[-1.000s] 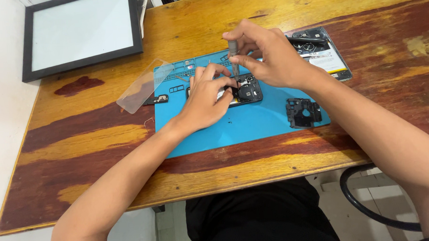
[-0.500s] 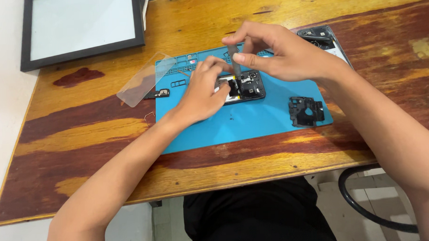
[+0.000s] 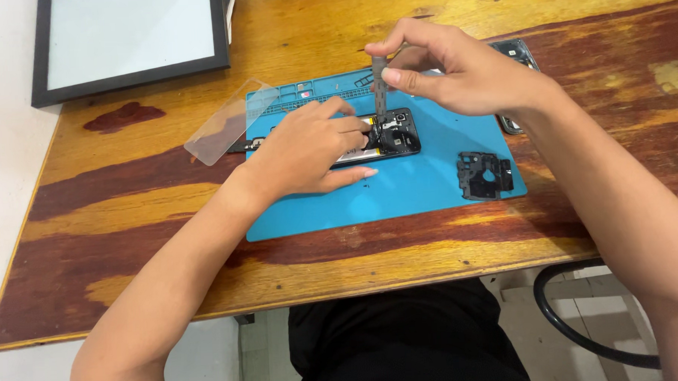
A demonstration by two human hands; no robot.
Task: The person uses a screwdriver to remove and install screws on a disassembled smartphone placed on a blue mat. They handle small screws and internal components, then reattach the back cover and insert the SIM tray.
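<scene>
My left hand (image 3: 307,150) lies flat on the opened phone (image 3: 386,140), fingers spread and pressing it to the blue repair mat (image 3: 399,192), as it did a second ago. My right hand (image 3: 455,74) pinches a slim screwdriver (image 3: 380,88) upright, tip on the phone's upper end; earlier this hand sat lower. A black inner cover (image 3: 486,175) lies apart on the mat.

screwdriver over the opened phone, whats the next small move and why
Probably keep the screwdriver upright and press its tip squarely down into the screw spot near the camera end of the opened phone. The right hand pinches the tool at its top, the tip seems to reach the phone, and the left hand lies flat on the phone, steadying it on the blue mat.
</scene>
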